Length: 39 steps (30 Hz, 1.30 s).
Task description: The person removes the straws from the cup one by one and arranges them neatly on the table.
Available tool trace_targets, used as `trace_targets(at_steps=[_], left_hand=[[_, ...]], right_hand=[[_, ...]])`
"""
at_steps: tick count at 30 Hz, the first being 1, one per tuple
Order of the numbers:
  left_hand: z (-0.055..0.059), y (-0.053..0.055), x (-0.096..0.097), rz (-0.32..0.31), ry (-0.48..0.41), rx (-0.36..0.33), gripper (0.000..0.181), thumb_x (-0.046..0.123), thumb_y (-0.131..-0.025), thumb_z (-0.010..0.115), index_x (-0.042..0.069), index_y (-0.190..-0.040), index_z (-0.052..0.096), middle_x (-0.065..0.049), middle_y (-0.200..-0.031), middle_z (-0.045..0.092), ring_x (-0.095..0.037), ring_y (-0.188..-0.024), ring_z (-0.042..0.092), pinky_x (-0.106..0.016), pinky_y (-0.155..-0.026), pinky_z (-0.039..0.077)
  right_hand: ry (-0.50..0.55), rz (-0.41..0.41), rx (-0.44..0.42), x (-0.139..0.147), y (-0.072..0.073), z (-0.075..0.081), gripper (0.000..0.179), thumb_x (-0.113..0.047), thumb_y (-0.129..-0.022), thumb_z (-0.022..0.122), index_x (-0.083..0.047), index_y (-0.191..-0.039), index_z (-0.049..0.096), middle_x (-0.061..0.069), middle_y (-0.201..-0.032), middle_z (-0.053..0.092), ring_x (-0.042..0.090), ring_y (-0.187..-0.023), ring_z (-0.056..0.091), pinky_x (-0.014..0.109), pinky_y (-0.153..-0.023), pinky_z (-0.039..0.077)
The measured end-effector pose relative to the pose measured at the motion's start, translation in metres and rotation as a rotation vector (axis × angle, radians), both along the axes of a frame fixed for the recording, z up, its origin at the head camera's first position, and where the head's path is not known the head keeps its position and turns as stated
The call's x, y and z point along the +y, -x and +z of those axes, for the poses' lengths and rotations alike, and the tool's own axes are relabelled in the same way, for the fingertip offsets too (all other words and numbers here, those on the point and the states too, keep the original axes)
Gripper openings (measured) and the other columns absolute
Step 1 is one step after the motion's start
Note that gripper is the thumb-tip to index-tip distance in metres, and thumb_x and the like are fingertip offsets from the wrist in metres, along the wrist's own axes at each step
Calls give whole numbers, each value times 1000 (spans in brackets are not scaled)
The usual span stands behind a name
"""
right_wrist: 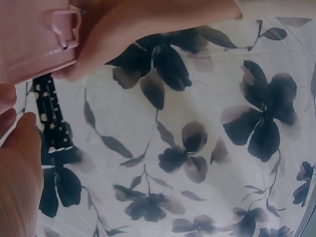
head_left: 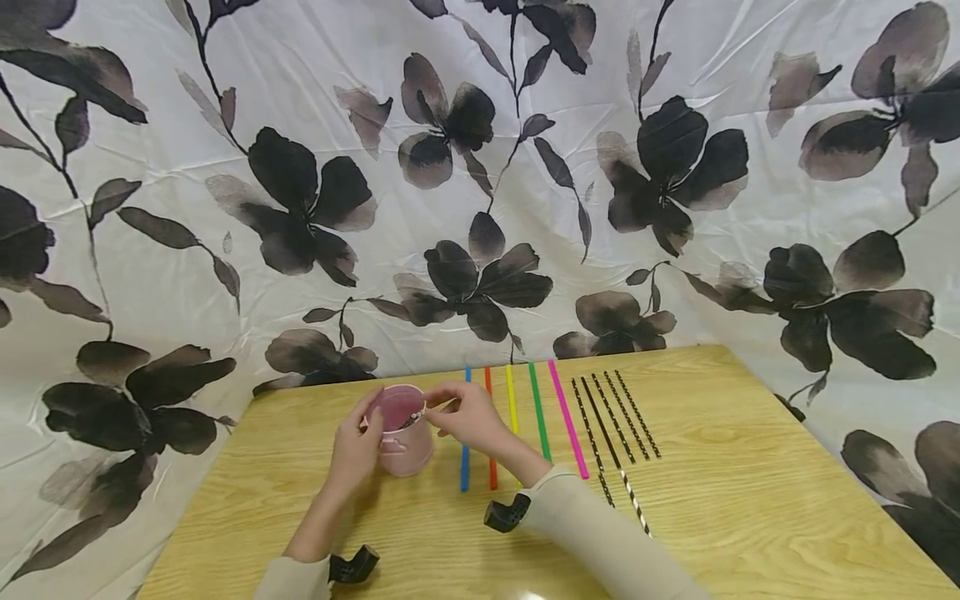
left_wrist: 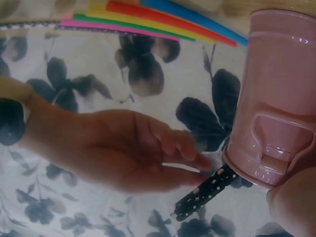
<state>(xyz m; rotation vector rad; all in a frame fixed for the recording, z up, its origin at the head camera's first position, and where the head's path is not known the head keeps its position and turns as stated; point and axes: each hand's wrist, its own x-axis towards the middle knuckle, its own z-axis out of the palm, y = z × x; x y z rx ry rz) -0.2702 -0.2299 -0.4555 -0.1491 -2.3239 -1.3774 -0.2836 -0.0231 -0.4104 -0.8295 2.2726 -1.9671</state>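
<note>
My left hand (head_left: 358,442) grips a small pink bucket (head_left: 407,454) from its left side, with the thumb at the rim. A little of that hand shows at the bucket's base in the left wrist view. Black straws with white dots (left_wrist: 205,193) stick out over the bucket's rim; their lower ends are hidden inside. On the right side of the rim is my right hand (head_left: 468,417), its thumb and forefinger close together at the straws' edge. The left wrist view shows these fingertips beside the straws, not wrapped around them.
Blue (head_left: 466,467), red (head_left: 492,471), yellow (head_left: 512,400), green (head_left: 540,412) and pink straws (head_left: 568,417) lie in a row on the wooden table (head_left: 750,483). Several black patterned straws (head_left: 630,408) lie farther right. A floral cloth (head_left: 480,200) hangs behind.
</note>
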Motion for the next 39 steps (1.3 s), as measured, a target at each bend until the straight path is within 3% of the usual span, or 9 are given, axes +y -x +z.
trace_targets(at_steps=[6, 15, 24, 29, 34, 39], left_hand=[[6, -3, 3, -20, -25, 6, 33, 14, -91, 47, 15, -124, 51, -10, -119, 53, -19, -92, 49, -21, -65, 41], [-6, 3, -1, 31, 9, -26, 35, 30, -92, 43, 24, -127, 49, -2, -116, 53, -18, -74, 49, -26, -53, 42], [-5, 2, -1, 6, 12, -24, 36, 33, -93, 41, 26, -127, 47, -3, -118, 52, -19, -77, 49, -26, -52, 40], [-6, 3, -1, 14, 18, -6, 35, 31, -93, 42, 25, -126, 49, -3, -121, 51, -16, -86, 49, -25, -60, 41], [-6, 3, 0, 24, 24, -7, 35, 32, -92, 42, 26, -126, 49, -3, -121, 52, -14, -89, 48, -24, -64, 41], [-4, 3, 0, 24, 19, -19, 37, 34, -92, 42, 24, -127, 48, -8, -89, 57, -16, -62, 49, -26, -50, 41]], right_hand=[[3, 33, 44, -14, 0, -3, 20, -1, -76, 63, -1, -97, 65, 13, -91, 63, 25, -65, 62, 31, -52, 50], [-132, -10, 177, -23, -6, -6, 12, -8, -78, 66, -14, -88, 67, -7, -81, 62, 8, -60, 58, 22, -51, 48], [-154, -45, 278, -27, -6, -12, 9, -11, -77, 66, -15, -85, 69, -9, -74, 61, 5, -61, 56, 18, -53, 46], [-123, -46, 304, -27, -6, -13, 8, -12, -78, 66, -15, -85, 68, -10, -77, 63, 4, -66, 57, 18, -55, 46], [-53, -53, 334, -23, -7, -2, 7, -10, -78, 66, -8, -85, 68, -1, -78, 65, 8, -68, 59, 22, -57, 48], [23, -40, 326, -13, -13, 22, 10, -13, -80, 65, -6, -87, 67, -1, -79, 65, 8, -71, 59, 26, -57, 49]])
